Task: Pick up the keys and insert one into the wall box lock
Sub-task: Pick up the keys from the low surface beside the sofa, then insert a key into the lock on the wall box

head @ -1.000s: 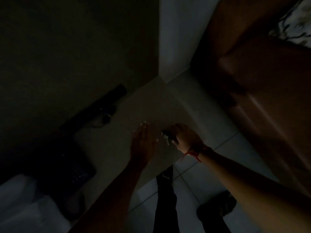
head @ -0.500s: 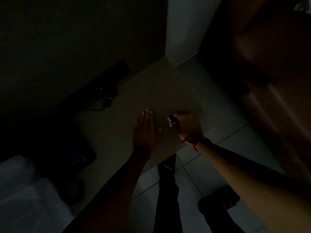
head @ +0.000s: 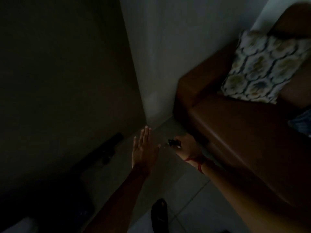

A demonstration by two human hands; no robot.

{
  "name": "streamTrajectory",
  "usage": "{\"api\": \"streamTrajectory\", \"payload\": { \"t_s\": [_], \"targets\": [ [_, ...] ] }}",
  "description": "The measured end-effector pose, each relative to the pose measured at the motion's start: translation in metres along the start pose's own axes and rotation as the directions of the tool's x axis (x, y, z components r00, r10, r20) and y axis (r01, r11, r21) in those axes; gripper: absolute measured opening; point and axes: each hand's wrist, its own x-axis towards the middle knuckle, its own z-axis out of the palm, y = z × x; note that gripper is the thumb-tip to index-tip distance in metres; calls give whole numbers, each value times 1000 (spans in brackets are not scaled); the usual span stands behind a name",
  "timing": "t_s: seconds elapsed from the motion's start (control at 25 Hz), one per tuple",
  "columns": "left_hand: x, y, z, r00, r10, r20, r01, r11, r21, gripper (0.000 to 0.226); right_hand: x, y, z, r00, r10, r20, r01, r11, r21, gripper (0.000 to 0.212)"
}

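Keys (head: pixel 173 142) in right hand (head: pixel 188 147)

No legible text anywhere.

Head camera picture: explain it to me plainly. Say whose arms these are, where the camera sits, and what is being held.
There is no machine here. A person wears one wide-angle camera on the head, so you look forward and down along their own two arms in a dim room. The left hand is open and flat, fingers together, holding nothing. The right hand, with a red string at the wrist, is closed on a small bunch of keys. Below is a tiled floor and one dark shoe. To the right stands a brown sofa with a patterned cushion. No wall box shows in this view.
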Motion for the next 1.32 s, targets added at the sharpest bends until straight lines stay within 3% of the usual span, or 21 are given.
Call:
{"api": "streamTrajectory", "payload": {
  "t_s": [0.28, 0.44, 0.6, 0.8, 1.08, 1.32],
  "targets": [
    [42, 156, -227, 949, 244, -198, -245, 969, 22, 76, -22, -57, -257, 929, 37, -368, -2, 995, 96, 18],
    [43, 267, -348, 844, 403, -353, -405, 911, 70, 76, -72, -93, -417, 815, -15, -579, 82, 993, 90, 23],
    [21, 379, -434, 702, 541, -463, -553, 824, 124, 76, -147, -111, -544, 706, -47, -706, 125, 990, 59, 16],
    [-30, 522, -496, 511, 670, -539, -687, 695, 213, 76, -254, -100, -673, 542, -112, -833, 162, 986, -27, 10],
    [-106, 701, -526, 293, 750, -592, -783, 544, 302, 77, -388, -44, -793, 404, -108, -908, 74, 994, -85, 15],
    [-159, 827, -515, 202, 775, -599, -824, 464, 323, 77, -487, 24, -854, 297, -25, -955, -13, 999, -30, 17]
  ]
}}
